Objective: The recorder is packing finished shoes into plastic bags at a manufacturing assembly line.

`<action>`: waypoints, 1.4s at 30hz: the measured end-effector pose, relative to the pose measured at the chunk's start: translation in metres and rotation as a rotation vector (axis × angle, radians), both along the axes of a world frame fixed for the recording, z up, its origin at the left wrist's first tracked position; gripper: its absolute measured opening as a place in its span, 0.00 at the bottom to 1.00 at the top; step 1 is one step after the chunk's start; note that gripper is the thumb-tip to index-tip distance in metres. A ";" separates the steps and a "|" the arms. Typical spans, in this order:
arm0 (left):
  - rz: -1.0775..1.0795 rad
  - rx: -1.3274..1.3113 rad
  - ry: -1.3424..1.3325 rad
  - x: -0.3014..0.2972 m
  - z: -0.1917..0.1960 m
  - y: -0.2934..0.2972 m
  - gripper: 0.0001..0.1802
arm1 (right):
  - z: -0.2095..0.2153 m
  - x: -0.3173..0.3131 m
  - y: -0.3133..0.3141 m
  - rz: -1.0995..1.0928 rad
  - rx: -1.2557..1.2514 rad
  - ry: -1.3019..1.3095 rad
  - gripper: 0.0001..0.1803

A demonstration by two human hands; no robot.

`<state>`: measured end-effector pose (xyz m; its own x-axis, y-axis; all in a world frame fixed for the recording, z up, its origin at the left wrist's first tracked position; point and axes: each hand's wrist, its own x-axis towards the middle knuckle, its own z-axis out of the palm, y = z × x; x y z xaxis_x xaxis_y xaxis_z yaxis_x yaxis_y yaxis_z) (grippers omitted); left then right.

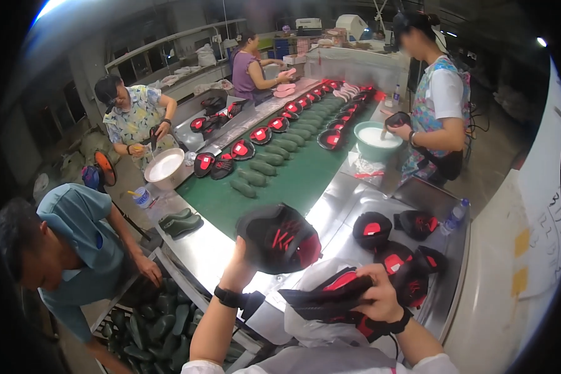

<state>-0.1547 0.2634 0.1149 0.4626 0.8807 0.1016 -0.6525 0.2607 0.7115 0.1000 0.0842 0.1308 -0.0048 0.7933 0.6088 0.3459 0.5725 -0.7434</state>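
Observation:
My left hand (237,267) is closed on a black shoe upper (274,243) with red lacing and a red patch, held up over the near end of the metal table. Lower and to the right, my right hand (381,294) grips another black shoe upper (321,300) with red lining, tilted on its side. A white plastic bag (327,327) lies under and around that second upper, close to my body. More black uppers (371,230) with red insides rest on the steel tabletop (336,212) to my right.
A green conveyor belt (221,202) carries rows of dark green shoe lasts (252,177) and black-red uppers. White-filled basins (165,167) stand either side. A crate of lasts (159,324) sits at lower left beside a bending person (81,230). A bottle (456,215) stands right; other people work farther off.

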 end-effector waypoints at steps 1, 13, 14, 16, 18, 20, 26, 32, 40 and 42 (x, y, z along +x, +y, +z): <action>-0.076 0.063 0.038 -0.003 0.001 -0.004 0.25 | -0.009 0.004 0.005 0.071 -0.076 0.107 0.12; -0.063 -0.325 -0.077 0.060 -0.101 0.037 0.29 | -0.091 0.021 -0.011 0.081 -0.454 0.913 0.33; -0.075 -0.276 -0.129 0.074 -0.113 0.045 0.32 | -0.092 0.016 -0.008 0.058 -0.385 0.933 0.30; -0.120 -0.511 0.292 0.097 -0.070 0.028 0.42 | -0.083 0.016 -0.001 0.046 -0.386 0.946 0.27; -0.520 -0.399 0.219 0.097 -0.106 0.024 0.50 | -0.072 0.007 0.005 -0.030 -0.361 0.917 0.23; -0.786 -0.053 0.016 0.097 -0.076 0.001 0.47 | -0.066 0.009 0.011 -0.238 -0.410 0.812 0.20; -0.277 0.061 0.429 0.061 -0.090 0.010 0.32 | -0.072 -0.014 0.028 -0.119 -0.370 0.598 0.33; 0.490 0.083 -0.009 -0.029 -0.067 0.174 0.32 | -0.063 -0.021 0.026 0.007 -0.682 0.518 0.21; -0.150 0.031 0.676 0.008 -0.087 0.137 0.22 | -0.086 -0.007 0.019 0.047 -0.637 -0.393 0.14; -0.485 0.201 0.605 0.041 -0.091 0.084 0.18 | -0.092 -0.004 0.018 0.041 -0.643 -0.564 0.15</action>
